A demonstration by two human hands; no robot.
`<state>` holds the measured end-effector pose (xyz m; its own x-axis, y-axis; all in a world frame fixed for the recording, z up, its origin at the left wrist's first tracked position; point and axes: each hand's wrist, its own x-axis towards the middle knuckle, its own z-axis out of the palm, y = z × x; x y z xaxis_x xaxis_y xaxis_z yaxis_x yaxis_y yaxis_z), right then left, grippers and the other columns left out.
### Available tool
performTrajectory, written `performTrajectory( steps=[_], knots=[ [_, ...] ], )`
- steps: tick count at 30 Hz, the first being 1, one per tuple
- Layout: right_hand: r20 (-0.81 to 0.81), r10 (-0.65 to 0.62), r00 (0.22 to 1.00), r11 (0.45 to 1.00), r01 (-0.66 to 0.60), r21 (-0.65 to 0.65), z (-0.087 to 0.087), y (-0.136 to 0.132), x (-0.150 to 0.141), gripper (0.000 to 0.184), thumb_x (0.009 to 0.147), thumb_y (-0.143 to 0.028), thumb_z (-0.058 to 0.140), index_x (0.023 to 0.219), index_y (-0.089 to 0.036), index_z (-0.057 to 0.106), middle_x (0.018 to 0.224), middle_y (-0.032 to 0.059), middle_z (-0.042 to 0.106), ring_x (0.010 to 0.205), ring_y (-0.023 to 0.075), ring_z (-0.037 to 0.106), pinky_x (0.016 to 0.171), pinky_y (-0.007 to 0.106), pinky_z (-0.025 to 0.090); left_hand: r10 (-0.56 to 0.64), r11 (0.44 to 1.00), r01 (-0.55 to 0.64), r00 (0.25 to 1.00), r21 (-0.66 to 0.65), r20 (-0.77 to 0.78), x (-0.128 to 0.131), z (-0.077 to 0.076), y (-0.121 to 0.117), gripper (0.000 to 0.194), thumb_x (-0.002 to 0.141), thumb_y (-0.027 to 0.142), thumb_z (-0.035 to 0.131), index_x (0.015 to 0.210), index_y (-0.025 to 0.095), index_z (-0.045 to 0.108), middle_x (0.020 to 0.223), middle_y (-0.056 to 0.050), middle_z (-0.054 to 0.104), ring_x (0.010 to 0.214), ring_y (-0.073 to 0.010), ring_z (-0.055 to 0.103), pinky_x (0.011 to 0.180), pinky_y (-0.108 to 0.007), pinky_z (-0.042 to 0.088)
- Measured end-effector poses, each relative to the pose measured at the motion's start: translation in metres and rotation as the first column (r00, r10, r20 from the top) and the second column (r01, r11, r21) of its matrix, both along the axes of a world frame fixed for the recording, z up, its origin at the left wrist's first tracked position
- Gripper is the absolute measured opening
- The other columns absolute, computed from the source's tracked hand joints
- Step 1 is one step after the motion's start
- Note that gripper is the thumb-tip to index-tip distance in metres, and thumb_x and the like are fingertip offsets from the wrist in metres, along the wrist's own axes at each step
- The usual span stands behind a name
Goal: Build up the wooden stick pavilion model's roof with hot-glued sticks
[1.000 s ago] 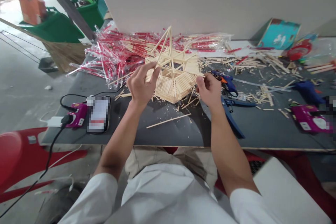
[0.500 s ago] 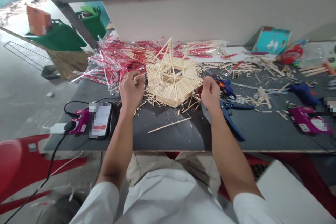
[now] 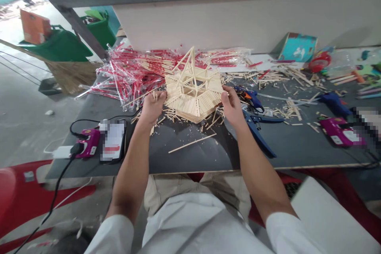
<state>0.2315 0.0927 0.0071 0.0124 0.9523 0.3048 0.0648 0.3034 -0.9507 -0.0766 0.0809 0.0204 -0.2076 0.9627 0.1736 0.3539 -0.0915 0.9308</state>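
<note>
A model built of thin wooden sticks (image 3: pixel 193 93), with a flat many-sided base and a pointed frame on top, stands on the dark table (image 3: pixel 184 154). My left hand (image 3: pixel 153 107) grips its left edge, fingers curled under the base. My right hand (image 3: pixel 230 105) holds the right edge the same way. Short stick offcuts lie scattered under and around the model. One long loose stick (image 3: pixel 192 143) lies on the table in front of it.
Packets of sticks in red and clear wrappers (image 3: pixel 131 73) are heaped at the back left. Blue pliers (image 3: pixel 257 127) and a blue glue gun (image 3: pixel 251 97) lie right of my right hand. A phone (image 3: pixel 112 141) and purple device (image 3: pixel 87 143) sit at left, another purple device (image 3: pixel 341 135) at right.
My left hand has come down from the upper frame to the model's left edge. My right hand has shifted onto the right edge. The view has tilted slightly.
</note>
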Motion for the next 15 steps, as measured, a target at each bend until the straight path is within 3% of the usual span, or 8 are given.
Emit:
performTrajectory(
  steps=[3,7,11,15],
  knots=[
    [-0.022,-0.065,0.998,0.998,0.065,-0.018,-0.004,0.002,0.0,0.057,0.088,-0.082,0.062,0.115,-0.032,0.065,0.097,0.0047,0.071,0.085,0.0238,0.071,0.068,0.039,0.063,0.0,0.999,0.003,0.996,-0.038,0.084,0.003,-0.004,0.004,0.053,0.092,0.073,0.059,0.09,0.021,0.07,0.057,0.004,0.043,0.04,-0.0066,0.03,0.042,-0.024,0.029],
    [-0.041,-0.148,0.988,0.989,0.146,-0.032,-0.01,0.008,0.004,0.06,0.094,-0.084,0.048,0.098,-0.028,0.07,0.083,0.0042,0.068,0.073,0.0227,0.07,0.059,0.038,0.059,0.02,1.0,-0.018,0.994,-0.022,0.104,0.005,-0.005,0.007,0.05,0.088,0.071,0.066,0.087,0.021,0.071,0.053,0.005,0.038,0.042,-0.0083,0.034,0.043,-0.024,0.031],
    [0.043,-0.102,0.994,0.994,0.103,-0.021,-0.01,0.009,0.008,0.066,0.097,-0.083,0.04,0.098,-0.028,0.076,0.078,0.004,0.07,0.065,0.0209,0.069,0.057,0.037,0.059,0.075,0.995,-0.079,0.995,0.059,0.069,0.001,0.0,0.006,0.04,0.09,0.06,0.068,0.092,0.021,0.074,0.062,0.001,0.056,0.057,-0.0135,0.053,0.057,-0.026,0.045],
    [0.127,-0.161,0.979,0.987,0.163,-0.002,-0.009,0.008,0.008,0.073,0.099,-0.083,0.033,0.1,-0.026,0.078,0.087,0.0067,0.075,0.063,0.021,0.07,0.056,0.038,0.06,0.143,0.978,-0.145,0.989,0.149,0.028,-0.006,0.01,0.0,0.032,0.093,0.05,0.067,0.093,0.019,0.076,0.076,-0.002,0.068,0.069,-0.0143,0.059,0.07,-0.028,0.049]
  ],
)
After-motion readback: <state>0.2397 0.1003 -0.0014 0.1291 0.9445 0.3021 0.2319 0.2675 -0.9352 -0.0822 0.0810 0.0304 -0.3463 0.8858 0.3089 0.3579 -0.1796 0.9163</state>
